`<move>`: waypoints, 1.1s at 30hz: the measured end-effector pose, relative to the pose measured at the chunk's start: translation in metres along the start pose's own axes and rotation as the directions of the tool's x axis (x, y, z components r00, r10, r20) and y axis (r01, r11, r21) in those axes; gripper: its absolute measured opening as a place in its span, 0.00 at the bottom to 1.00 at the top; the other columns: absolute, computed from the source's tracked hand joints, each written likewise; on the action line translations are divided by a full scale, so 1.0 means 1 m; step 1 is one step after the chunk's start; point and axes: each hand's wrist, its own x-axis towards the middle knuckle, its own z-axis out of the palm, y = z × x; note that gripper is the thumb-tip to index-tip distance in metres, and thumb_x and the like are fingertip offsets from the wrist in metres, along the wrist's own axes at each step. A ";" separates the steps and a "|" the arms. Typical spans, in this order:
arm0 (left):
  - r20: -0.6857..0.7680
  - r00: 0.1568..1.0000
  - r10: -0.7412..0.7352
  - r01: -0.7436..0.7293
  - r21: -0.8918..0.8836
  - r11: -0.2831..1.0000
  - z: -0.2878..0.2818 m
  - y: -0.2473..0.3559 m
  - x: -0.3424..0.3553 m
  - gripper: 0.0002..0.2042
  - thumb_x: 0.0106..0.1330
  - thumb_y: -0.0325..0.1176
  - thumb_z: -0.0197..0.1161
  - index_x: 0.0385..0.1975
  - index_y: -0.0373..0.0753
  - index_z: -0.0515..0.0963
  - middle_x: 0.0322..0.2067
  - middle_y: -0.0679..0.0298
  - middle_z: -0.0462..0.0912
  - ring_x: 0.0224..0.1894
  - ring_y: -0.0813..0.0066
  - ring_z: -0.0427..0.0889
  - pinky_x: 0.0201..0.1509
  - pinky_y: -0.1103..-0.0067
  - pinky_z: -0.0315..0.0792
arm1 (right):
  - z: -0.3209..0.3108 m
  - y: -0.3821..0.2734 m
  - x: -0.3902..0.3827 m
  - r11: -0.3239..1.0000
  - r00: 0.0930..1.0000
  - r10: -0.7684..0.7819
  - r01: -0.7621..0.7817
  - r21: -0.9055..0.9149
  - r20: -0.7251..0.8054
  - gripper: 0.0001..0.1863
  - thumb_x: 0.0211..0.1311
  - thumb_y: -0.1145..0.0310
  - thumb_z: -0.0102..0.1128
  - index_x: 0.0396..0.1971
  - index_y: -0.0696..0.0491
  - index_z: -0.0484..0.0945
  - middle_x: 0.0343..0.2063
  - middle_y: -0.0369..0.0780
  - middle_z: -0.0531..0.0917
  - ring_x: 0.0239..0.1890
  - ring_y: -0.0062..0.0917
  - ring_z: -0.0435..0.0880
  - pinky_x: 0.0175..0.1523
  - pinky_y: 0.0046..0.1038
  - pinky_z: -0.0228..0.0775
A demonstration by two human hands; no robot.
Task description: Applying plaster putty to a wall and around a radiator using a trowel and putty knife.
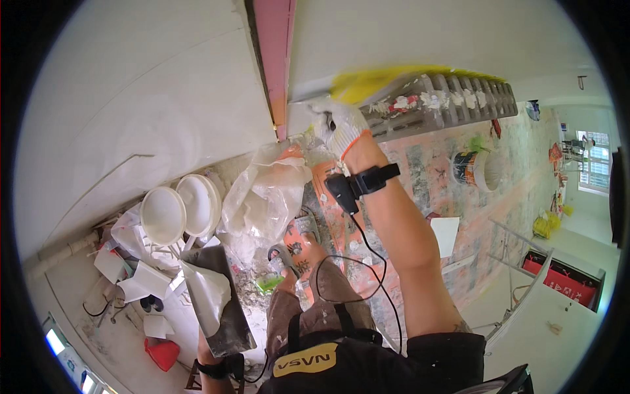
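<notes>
My right hand (341,125), in a white knit glove with an orange cuff, is raised to the white wall beside a pink upright strip (270,52). Its fingers are curled; what they grip is hidden against the pale surface. At the lower left, a dark rectangular plasterer's hawk (239,318) carries a smooth spread of white plaster (209,295). My left hand (206,349) supports it from beneath, its fingers mostly covered by the board. Right of my glove runs a long grey ribbed panel (485,98) splashed with white plaster.
Two round white lids or pails (163,215) and clear plastic sheeting (262,190) lie along the wall. Scraps and a red bag (162,354) clutter the left. Rightward are a bucket (489,171), a white board (445,235) and a metal frame (522,295). A black cable crosses my lap.
</notes>
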 end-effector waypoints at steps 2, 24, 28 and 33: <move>0.042 0.998 0.036 -0.037 0.009 0.999 -0.001 -0.003 -0.008 0.27 0.77 0.42 0.54 0.69 0.32 0.64 0.57 0.54 0.78 0.52 0.67 0.83 0.53 0.73 0.81 | 0.019 -0.033 -0.020 1.000 0.999 0.000 0.000 -0.011 -0.039 0.02 0.61 0.80 0.61 0.32 0.61 0.78 0.23 0.38 0.79 0.17 0.14 0.70 0.20 0.14 0.64; -0.113 0.993 -0.023 0.023 0.002 1.000 0.026 0.004 -0.039 0.24 0.78 0.43 0.53 0.66 0.33 0.68 0.52 0.60 0.80 0.46 0.73 0.83 0.46 0.76 0.80 | -0.097 0.082 -0.014 0.990 0.988 0.137 -0.134 0.038 -0.077 0.09 0.71 0.72 0.58 0.48 0.51 0.80 0.38 0.33 0.85 0.20 0.12 0.70 0.21 0.14 0.60; -0.241 0.969 -0.061 0.031 -0.125 0.992 0.053 0.007 -0.037 0.24 0.79 0.46 0.52 0.65 0.34 0.70 0.51 0.60 0.81 0.46 0.70 0.83 0.47 0.76 0.80 | -0.093 0.073 0.008 0.991 0.984 0.124 -0.116 0.070 -0.126 0.08 0.71 0.73 0.58 0.46 0.54 0.80 0.38 0.35 0.85 0.20 0.13 0.70 0.21 0.15 0.60; -0.154 0.988 0.005 -0.022 -0.110 0.994 0.031 -0.005 -0.055 0.27 0.79 0.49 0.49 0.67 0.32 0.67 0.55 0.54 0.80 0.53 0.61 0.82 0.59 0.67 0.78 | -0.053 0.043 -0.010 0.993 0.992 0.118 -0.118 0.010 -0.050 0.07 0.68 0.76 0.59 0.43 0.59 0.80 0.36 0.40 0.85 0.20 0.13 0.71 0.21 0.13 0.60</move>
